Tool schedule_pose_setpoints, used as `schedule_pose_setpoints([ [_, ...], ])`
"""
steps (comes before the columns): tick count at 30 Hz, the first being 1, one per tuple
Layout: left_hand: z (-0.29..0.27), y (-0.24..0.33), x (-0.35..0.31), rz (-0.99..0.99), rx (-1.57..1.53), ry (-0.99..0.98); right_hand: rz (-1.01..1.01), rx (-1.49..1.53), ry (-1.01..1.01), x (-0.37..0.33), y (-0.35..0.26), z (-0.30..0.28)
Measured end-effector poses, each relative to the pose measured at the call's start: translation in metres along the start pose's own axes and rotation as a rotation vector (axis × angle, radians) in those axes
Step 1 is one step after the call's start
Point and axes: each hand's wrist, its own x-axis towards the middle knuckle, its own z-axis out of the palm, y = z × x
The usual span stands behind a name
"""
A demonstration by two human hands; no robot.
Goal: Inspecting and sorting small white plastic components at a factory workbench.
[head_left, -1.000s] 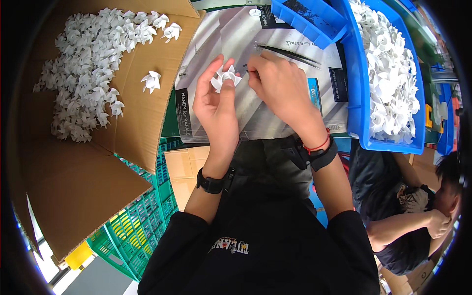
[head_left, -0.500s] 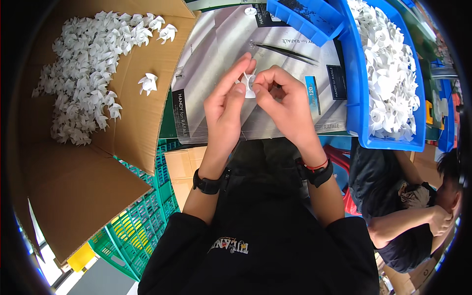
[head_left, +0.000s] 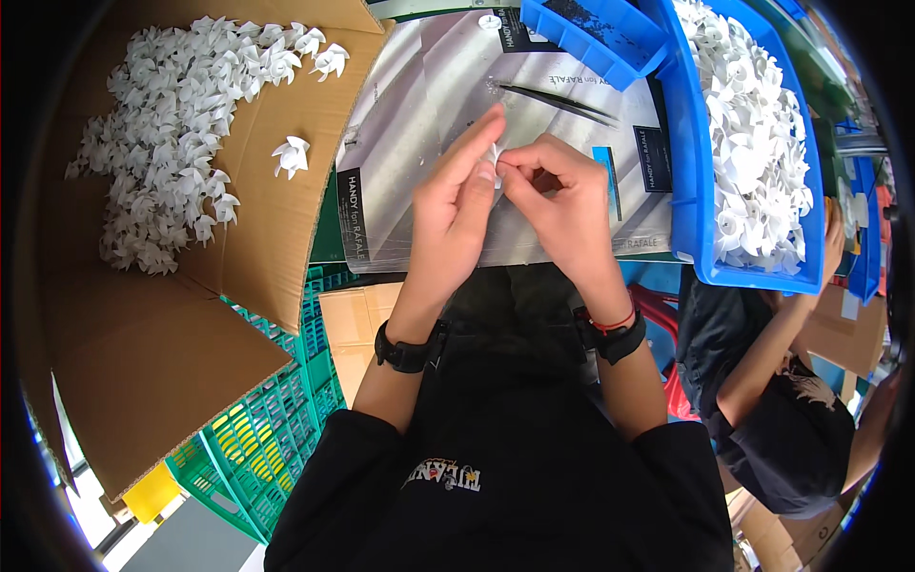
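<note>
Over the sheet-covered table (head_left: 410, 124), my two hands meet around a small white pinwheel-shaped piece (head_left: 496, 155), mostly hidden by the fingers. My left hand (head_left: 456, 195) pinches it between the thumb and the straightened fingers. From the other side, the thumb and bent forefinger of my right hand (head_left: 564, 191) grip its edge. Just beyond lie dark slim tweezers (head_left: 560, 102). A single flat white piece (head_left: 489, 22) rests at the table's far edge.
An open cardboard box (head_left: 272, 214) on the left holds many white pinwheel pieces (head_left: 172, 124). To the right, a blue bin (head_left: 703, 181) is full of white pieces. A smaller blue tray (head_left: 624, 69) contains tiny black parts. A co-worker (head_left: 791, 419) sits at right.
My left hand has shifted slightly right, closer to my right hand, and the white piece now shows more edge-on. The co-worker's arm has reached up toward the blue bin's far side.
</note>
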Motion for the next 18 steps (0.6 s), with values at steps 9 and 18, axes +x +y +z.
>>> schedule_pose_setpoints([
  [9, -0.014, 0.022, -0.003, -0.007, 0.061, 0.072, 0.052, 0.606, -0.02, 0.012, -0.002, -0.041],
  [18, -0.115, 0.014, 0.01, 0.011, 1.275, 0.296, 0.183, 0.465, 0.016, -0.009, -0.003, -0.038],
])
